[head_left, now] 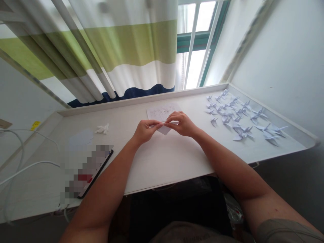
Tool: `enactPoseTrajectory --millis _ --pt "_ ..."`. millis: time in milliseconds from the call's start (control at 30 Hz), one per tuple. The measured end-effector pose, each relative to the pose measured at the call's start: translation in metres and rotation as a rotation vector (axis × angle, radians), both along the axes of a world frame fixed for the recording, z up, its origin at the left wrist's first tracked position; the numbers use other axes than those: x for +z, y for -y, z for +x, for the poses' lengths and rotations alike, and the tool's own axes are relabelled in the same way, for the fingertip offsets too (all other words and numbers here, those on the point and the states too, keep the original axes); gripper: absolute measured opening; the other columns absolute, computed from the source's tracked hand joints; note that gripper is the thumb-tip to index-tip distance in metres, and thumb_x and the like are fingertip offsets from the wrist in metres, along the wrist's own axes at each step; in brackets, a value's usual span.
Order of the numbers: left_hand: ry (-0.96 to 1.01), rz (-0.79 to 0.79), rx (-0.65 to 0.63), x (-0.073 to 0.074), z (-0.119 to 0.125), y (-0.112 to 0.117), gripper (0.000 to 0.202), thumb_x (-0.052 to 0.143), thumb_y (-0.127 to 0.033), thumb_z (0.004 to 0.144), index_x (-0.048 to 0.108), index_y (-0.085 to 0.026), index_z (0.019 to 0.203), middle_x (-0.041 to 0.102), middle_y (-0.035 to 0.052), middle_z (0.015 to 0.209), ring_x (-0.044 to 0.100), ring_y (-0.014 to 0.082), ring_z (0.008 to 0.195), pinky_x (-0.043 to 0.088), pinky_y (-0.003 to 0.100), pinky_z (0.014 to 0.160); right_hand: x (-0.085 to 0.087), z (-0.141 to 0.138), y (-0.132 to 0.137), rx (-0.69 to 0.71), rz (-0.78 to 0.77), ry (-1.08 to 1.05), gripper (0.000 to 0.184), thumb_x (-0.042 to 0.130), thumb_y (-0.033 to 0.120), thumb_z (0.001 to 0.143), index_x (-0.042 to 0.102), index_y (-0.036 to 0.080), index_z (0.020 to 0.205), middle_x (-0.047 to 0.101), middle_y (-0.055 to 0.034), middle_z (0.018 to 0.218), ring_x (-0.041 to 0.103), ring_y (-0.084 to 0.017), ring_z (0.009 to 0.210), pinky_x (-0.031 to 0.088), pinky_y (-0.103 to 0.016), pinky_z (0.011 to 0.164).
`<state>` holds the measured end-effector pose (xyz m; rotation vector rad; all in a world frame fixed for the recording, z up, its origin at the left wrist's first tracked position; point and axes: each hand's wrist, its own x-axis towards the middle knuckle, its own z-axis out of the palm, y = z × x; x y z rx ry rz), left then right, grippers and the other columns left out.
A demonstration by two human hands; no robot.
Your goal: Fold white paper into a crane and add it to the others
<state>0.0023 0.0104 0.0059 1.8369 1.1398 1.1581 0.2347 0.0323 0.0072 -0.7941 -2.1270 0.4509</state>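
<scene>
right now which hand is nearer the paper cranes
Right. The right hand sits apart from the paper cranes, on their left; the left hand is farther, beyond the folded paper.

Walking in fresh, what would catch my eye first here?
At the middle of the white desk, the left hand and right hand pinch a small folded paper between them. To their right, a flock of paper cranes lies spread across the desk. Behind hangs a green-striped curtain.

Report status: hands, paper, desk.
Both pinch folded paper over desk: left hand, right hand. Just behind it, printed sheet. At right, paper cranes, apart; phone at left.
</scene>
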Motion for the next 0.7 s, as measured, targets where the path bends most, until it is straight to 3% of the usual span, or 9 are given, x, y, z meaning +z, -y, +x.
enactPoseTrajectory --millis 67,167,233,367,567,700 --pt "0.023 -0.106 -0.009 0.000 -0.003 -0.002 0.036 0.084 -0.055 0.082 0.088 -0.020 0.087 0.084 0.0078 0.086 0.076 0.0270 0.084 0.058 0.036 0.078 0.000 0.003 -0.002 -0.004 -0.198 -0.069 0.027 0.074 0.045 0.094 0.080 0.021 0.083 0.078 -0.0044 0.082 0.068 -0.021 0.079 0.049 -0.034 0.076" --pt "0.073 -0.198 -0.043 0.001 -0.008 -0.007 0.039 0.085 -0.056 0.080 0.088 -0.018 0.087 0.083 0.0079 0.085 0.074 0.0234 0.080 0.058 0.034 0.076 0.000 0.009 -0.006 -0.034 -0.377 -0.130 0.032 0.076 0.050 0.089 0.080 0.019 0.082 0.078 -0.0043 0.081 0.067 -0.021 0.079 0.048 -0.033 0.073" --pt "0.109 -0.249 -0.065 0.000 -0.011 -0.010 0.041 0.086 -0.057 0.079 0.088 -0.017 0.089 0.082 0.0082 0.084 0.072 0.0215 0.077 0.059 0.034 0.075 -0.001 0.012 -0.009 -0.021 -0.426 -0.166 0.036 0.075 0.054 0.087 0.080 0.019 0.081 0.078 -0.0046 0.081 0.067 -0.021 0.081 0.048 -0.033 0.077" --pt "0.184 -0.292 0.007 -0.004 -0.014 -0.014 0.048 0.093 -0.060 0.070 0.086 -0.016 0.088 0.081 0.0092 0.083 0.071 0.0197 0.072 0.062 0.036 0.072 -0.004 0.014 -0.013 -0.040 -0.515 -0.188 0.043 0.073 0.059 0.086 0.078 0.017 0.075 0.075 -0.0046 0.076 0.063 -0.019 0.074 0.046 -0.032 0.073" --pt "0.252 -0.411 -0.100 -0.005 -0.020 -0.015 0.060 0.091 -0.066 0.072 0.085 -0.016 0.105 0.084 0.0116 0.098 0.079 0.0237 0.085 0.065 0.043 0.091 -0.006 0.019 -0.017 -0.109 -0.599 -0.229 0.043 0.081 0.059 0.076 0.077 0.016 0.071 0.074 -0.0059 0.071 0.057 -0.015 0.065 0.039 -0.029 0.061" --pt "0.325 -0.476 -0.162 -0.002 -0.022 -0.015 0.059 0.090 -0.062 0.076 0.083 -0.017 0.114 0.084 0.0113 0.107 0.080 0.0243 0.093 0.064 0.045 0.097 -0.004 0.022 -0.017 -0.084 -0.606 -0.248 0.048 0.081 0.063 0.076 0.077 0.016 0.071 0.072 -0.0046 0.067 0.051 -0.012 0.059 0.033 -0.028 0.056"
